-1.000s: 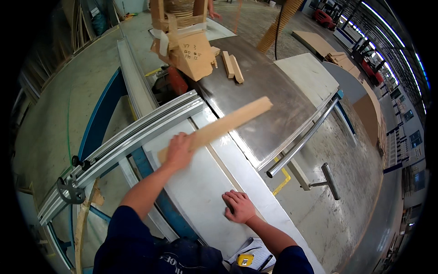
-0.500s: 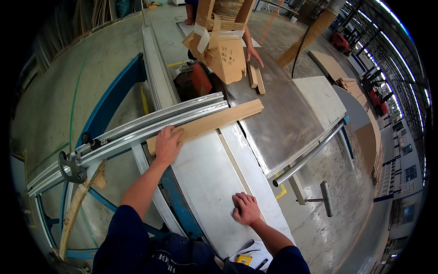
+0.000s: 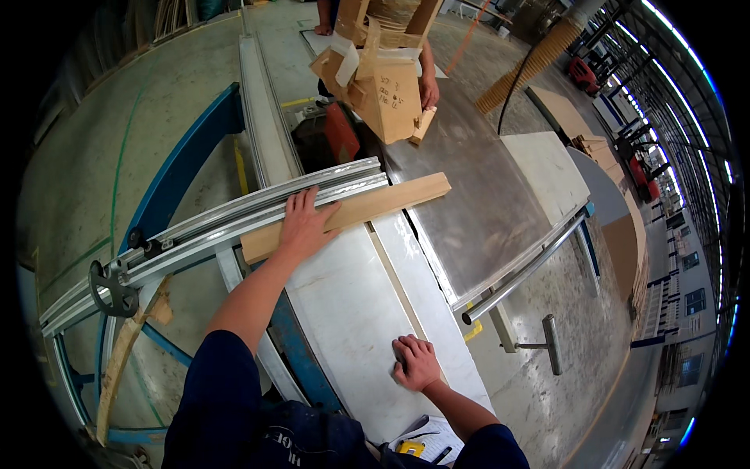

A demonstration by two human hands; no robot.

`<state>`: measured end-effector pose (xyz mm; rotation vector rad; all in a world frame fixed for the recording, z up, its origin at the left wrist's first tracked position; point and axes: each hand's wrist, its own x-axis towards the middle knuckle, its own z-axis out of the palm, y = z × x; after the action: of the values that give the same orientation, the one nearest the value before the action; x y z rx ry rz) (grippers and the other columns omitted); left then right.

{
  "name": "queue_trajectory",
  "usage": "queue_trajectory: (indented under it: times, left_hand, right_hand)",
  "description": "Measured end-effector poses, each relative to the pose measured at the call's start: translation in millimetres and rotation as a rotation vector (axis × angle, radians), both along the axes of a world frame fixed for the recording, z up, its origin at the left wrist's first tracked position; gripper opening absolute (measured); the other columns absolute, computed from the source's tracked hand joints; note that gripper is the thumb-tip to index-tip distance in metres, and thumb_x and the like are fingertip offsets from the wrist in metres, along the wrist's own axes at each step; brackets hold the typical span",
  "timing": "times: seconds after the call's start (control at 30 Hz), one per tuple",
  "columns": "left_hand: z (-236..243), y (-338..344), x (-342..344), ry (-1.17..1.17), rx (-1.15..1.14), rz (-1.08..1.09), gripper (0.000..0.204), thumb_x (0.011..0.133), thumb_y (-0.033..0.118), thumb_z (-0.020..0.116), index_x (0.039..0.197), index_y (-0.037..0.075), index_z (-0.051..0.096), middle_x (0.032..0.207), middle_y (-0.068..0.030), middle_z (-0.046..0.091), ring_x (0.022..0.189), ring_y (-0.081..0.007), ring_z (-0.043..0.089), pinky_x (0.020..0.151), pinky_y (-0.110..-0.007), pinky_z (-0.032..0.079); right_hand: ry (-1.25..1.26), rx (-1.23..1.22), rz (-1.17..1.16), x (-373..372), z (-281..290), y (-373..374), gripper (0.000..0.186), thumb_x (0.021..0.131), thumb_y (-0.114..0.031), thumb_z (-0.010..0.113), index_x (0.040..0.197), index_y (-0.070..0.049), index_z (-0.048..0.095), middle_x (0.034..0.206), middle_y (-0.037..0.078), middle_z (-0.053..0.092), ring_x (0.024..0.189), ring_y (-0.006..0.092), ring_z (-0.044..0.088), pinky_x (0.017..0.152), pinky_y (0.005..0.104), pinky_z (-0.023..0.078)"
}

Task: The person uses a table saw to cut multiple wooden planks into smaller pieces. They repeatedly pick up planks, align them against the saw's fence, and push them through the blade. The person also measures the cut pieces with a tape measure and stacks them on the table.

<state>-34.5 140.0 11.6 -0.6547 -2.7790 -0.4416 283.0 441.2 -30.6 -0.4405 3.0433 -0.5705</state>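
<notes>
A pale wooden strip lies along the aluminium fence of a panel saw. My left hand rests across the strip, fingers stretched over it toward the fence and thumb spread along the wood. The strip's right end reaches over onto the dark metal table. Lower down, my right hand leans on the white sliding table with its fingers curled in; nothing shows in it.
Across the saw a co-worker's hand holds short wood pieces beside a taped cardboard guard. Near my body lie papers and a yellow tape measure. A metal rail edges the dark table.
My left hand has moved up and right along the strip, its fingers now reaching toward the fence. The co-worker's hand has closed on the short pieces and shifted them left.
</notes>
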Motion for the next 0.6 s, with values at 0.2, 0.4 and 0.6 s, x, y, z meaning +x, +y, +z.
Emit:
queue_trajectory:
  times: [0.2,0.4,0.6]
  left_hand:
    - [-14.0,1.9,-6.4,-0.034,-0.097,0.014,0.059,0.091,0.053,0.071,0.146,0.032,0.061,0.153,-0.0223,0.039,0.14,-0.0405,0.036,0.121,-0.057,0.024]
    - [-14.0,5.3,-8.6,0.017,-0.038,0.006,0.058,0.086,0.048,0.078,0.141,0.032,0.067,0.153,-0.021,0.039,0.139,-0.0408,0.037,0.12,-0.057,0.023]
    - [-16.0,7.8,-11.8,-0.017,-0.056,0.022,0.057,0.087,0.05,0.078,0.141,0.033,0.067,0.153,-0.0203,0.04,0.139,-0.0403,0.036,0.119,-0.058,0.022]
  right_hand:
    - [-0.007,-0.01,-0.002,0.2,2.8,-3.0,0.057,0.08,-0.027,0.064,0.134,-0.01,0.062,0.135,0.01,0.062,0.129,0.0314,0.057,0.108,0.0467,0.042]
    - [0.025,0.005,-0.002,-2.6,-0.8,-5.1,0.056,0.08,-0.027,0.065,0.133,-0.01,0.063,0.134,0.011,0.063,0.129,0.0312,0.057,0.109,0.0467,0.042]
    - [0.025,-0.013,0.002,-4.3,-0.4,-5.1,0.056,0.08,-0.027,0.065,0.133,-0.009,0.062,0.133,0.011,0.063,0.129,0.0322,0.057,0.109,0.0474,0.041]
